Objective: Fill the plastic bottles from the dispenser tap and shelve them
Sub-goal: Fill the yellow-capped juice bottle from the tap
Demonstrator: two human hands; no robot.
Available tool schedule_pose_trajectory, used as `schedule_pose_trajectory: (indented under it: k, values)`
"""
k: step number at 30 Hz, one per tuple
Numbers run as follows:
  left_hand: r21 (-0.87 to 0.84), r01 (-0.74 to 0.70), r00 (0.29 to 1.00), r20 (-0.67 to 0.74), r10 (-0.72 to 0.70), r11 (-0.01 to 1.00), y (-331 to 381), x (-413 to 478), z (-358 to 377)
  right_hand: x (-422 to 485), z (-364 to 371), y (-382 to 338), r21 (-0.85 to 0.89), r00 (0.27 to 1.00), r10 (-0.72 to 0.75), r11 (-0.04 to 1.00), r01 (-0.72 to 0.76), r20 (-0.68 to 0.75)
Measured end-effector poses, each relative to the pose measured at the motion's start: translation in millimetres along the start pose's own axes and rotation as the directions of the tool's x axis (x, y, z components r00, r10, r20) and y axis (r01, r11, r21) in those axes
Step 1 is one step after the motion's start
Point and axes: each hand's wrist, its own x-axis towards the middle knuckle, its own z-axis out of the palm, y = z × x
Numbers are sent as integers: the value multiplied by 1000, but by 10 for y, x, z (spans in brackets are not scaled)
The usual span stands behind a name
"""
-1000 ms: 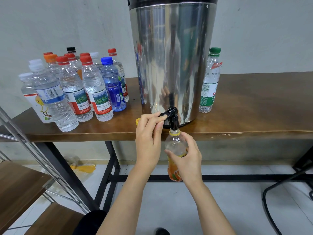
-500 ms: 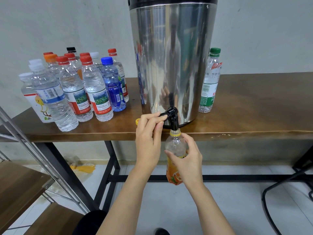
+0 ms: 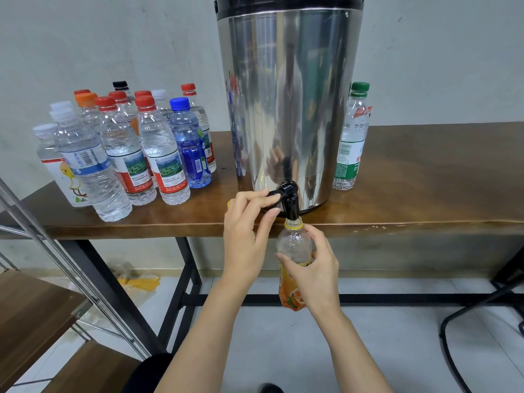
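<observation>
**Bottle at the tap, both hands engaged**

- The steel dispenser (image 3: 289, 95) stood on the wooden table (image 3: 425, 180), close to its front edge. Its black tap (image 3: 289, 204) hung over that edge.
- The left hand (image 3: 246, 236) was on the tap lever (image 3: 272, 194), which stuck out to the tap's left. The index finger was curled over the lever and the thumb sat under it, so the lever was pinched between them.
- The right hand (image 3: 314, 273) was wrapped around the orange-label bottle (image 3: 293, 245) at mid-body, fingers curled around the front, a firm hold.
- The bottle was uncapped, upright and below table level, with its mouth right at the spout. I couldn't tell whether the spout was inside the neck or just touching it.
- The clear upper part of the bottle showed droplets or bubbles. The fill level was unreadable behind the label and hand, and no stream was visible.
- A yellow cap (image 3: 229, 203) lay on the table edge, mostly hidden behind the left hand.
- A cluster of capped bottles (image 3: 127, 148) stood on the table left of the dispenser, caps mostly red, plus white, orange, black and one blue.
- The green-cap bottle (image 3: 351, 140) stood alone, just right of the dispenser.
- A wooden shelf (image 3: 34, 307) in a metal frame sat at lower left, below table height.
- A yellow wrapper (image 3: 139, 282) lay on the floor under the table.
</observation>
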Motion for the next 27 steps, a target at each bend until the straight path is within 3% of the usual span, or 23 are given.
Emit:
schedule_pose_trajectory:
  k: [12,27]
  values:
    - [156,-222,974,82,211,963,-106,178,-133,10,-3,-3,23,1000,4,1000,-4,-3]
    - [209,-304,952,109,287,929,-113,258,-153,4,-5,4,25,1000,-4,1000,4,-16]
